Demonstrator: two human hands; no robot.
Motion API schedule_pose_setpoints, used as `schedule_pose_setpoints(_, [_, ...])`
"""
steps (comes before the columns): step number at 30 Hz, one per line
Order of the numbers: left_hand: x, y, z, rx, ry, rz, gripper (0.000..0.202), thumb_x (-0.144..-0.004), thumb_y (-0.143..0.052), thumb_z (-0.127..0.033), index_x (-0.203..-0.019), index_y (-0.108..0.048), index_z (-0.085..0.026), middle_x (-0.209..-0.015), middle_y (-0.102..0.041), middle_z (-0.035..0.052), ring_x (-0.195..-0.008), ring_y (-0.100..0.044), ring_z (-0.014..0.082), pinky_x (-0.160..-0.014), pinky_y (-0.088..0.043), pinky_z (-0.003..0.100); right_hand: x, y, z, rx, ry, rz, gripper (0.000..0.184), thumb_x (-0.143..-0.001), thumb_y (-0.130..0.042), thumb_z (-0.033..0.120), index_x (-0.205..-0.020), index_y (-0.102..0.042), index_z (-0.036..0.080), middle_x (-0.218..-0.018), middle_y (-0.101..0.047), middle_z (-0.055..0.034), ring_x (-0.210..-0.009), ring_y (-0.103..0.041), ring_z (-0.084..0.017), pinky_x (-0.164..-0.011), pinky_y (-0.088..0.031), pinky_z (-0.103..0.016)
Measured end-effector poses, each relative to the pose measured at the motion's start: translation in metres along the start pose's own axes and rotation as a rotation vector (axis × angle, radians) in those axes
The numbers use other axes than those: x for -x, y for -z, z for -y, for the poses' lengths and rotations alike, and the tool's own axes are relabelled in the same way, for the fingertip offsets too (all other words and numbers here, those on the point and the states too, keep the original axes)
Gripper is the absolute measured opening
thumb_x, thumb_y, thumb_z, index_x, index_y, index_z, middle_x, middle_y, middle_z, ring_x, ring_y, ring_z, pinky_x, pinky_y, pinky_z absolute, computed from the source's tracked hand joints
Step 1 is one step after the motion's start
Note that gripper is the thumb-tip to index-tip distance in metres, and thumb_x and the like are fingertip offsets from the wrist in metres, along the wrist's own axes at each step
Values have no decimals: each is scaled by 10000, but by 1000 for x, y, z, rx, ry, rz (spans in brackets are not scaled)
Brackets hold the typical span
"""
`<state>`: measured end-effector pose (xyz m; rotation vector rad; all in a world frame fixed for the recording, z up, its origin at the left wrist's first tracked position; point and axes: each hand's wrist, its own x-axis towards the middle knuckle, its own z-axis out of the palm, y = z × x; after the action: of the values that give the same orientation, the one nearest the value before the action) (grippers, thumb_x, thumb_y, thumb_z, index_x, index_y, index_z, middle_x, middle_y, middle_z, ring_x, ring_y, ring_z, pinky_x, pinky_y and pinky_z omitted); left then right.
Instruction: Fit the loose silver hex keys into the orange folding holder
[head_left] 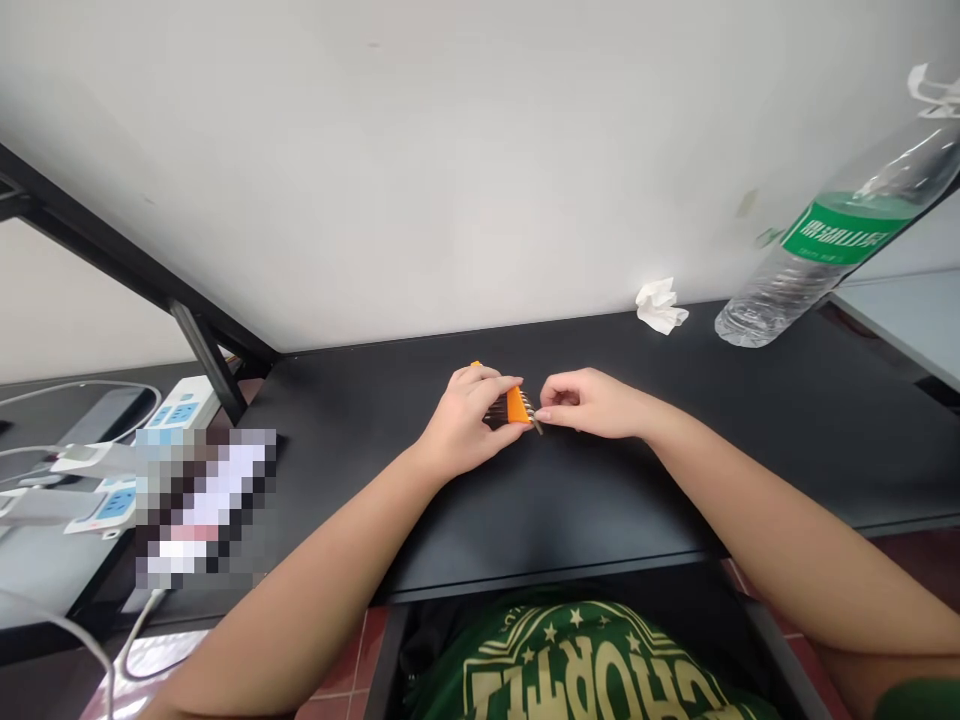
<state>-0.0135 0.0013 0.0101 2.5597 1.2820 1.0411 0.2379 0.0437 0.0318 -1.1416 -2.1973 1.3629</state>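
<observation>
Above the middle of the black desk, my left hand [474, 415] grips a hex key set [517, 405], with its fingers over the top and its thumb along the near side. The set has an orange holder with a row of metal keys; their silver ends stick out on the right and darker shafts show under my fingers. My right hand [589, 402] is curled beside those ends. Its thumb and forefinger are pinched at the end of one hex key [538, 427], which slants downward. Part of the holder is hidden by my left hand.
A tall clear water bottle [847, 235] with a green label stands at the back right, near a crumpled tissue [661, 305]. On the left are a blurred-out phone [217, 500], a white power strip [180, 405] with plugs and cables, and a black metal frame [202, 345].
</observation>
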Motion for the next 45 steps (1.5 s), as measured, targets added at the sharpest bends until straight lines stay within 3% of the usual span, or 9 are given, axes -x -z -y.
schedule_pose_setpoints(4, [-1,1,3,-8,88,26,479,-835,-813,-385,-1265,-677,-224,-1116,-753,74,-1058,-698,254,-1043,-535,462,3,20,-10,416,23,-246,192,-906,-679,405,-854,-683,220,-846,-688,-23,-712,-614,-172,-611,-427,-296])
schedule_pose_setpoints(8, [1,-1,6,13,125,79,488,-833,-800,-411,-1267,-679,-222,-1152,-768,67,-1027,-717,244,-996,-569,434,3,25,-23,676,-62,-133,200,-787,-799,345,-767,-651,213,-858,-668,-50,-591,-580,-165,-512,-372,-306])
schedule_pose_setpoints(13, [1,-4,6,48,122,118,493,-851,-778,-396,-1298,-661,-223,-1201,-766,71,-1075,-721,249,-928,-606,402,0,-4,-16,880,-66,-154,214,-795,-702,109,-656,-567,199,-783,-639,-82,-545,-541,-166,-499,-313,-319])
schedule_pose_setpoints(16, [0,-4,5,82,134,119,533,-847,-783,-378,-1338,-629,-238,-1199,-769,55,-1094,-731,242,-961,-602,398,-1,-12,-9,850,-21,-186,160,-803,-655,93,-722,-572,204,-815,-653,-77,-628,-570,-185,-542,-321,-312])
schedule_pose_setpoints(19, [0,-3,5,97,156,100,546,-824,-806,-362,-1323,-622,-238,-1184,-770,48,-1086,-742,237,-983,-595,396,1,-10,-2,672,100,-238,167,-818,-594,67,-757,-544,214,-770,-622,-27,-676,-548,-173,-582,-339,-289])
schedule_pose_setpoints(26, [1,-2,7,49,97,90,487,-831,-816,-346,-1269,-642,-224,-1113,-769,53,-997,-733,223,-912,-593,381,4,-9,4,395,362,-337,146,-896,-553,76,-856,-617,201,-852,-600,-14,-691,-524,-138,-647,-400,-272])
schedule_pose_setpoints(40, [-1,-2,4,8,42,139,441,-863,-792,-357,-1251,-635,-218,-993,-757,37,-926,-717,231,-1038,-479,467,8,-14,2,566,418,-337,207,-1014,-496,132,-975,-690,190,-965,-643,-59,-725,-566,-151,-647,-417,-292])
schedule_pose_setpoints(45, [0,-1,3,-18,44,98,435,-872,-782,-355,-1263,-644,-224,-1003,-757,43,-946,-712,230,-1087,-447,482,10,-15,4,607,421,-348,221,-1031,-485,151,-967,-692,197,-942,-633,-57,-672,-537,-142,-615,-402,-292])
